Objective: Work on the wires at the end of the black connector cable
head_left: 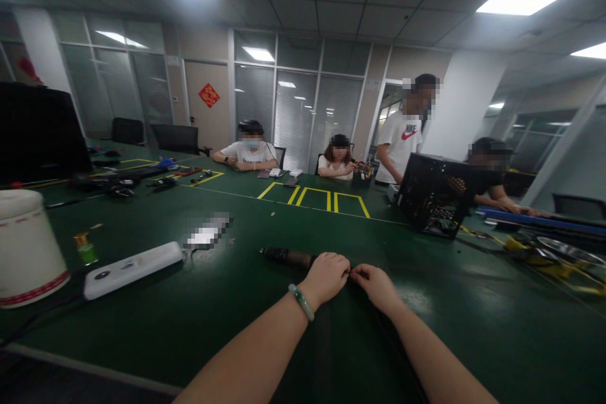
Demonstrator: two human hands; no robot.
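A dark, tube-shaped tool (288, 257) lies along the green table (199, 328), its narrow tip pointing left. My left hand (327, 278), with a pale green bangle (301, 302) at the wrist, is wrapped over the tool's right end. Close beside it, my right hand (376, 287) pinches at the same end, its fingertips nearly touching the left ones. What the right fingers hold is too small and dark to make out. A dark cord (392, 341) runs from there toward me under the right forearm.
A white power strip (135, 270), a phone (208, 232), a small green bottle (86, 249) and a large white container (29, 249) stand left. A black computer case (433, 196) is at right. Several people are across the table.
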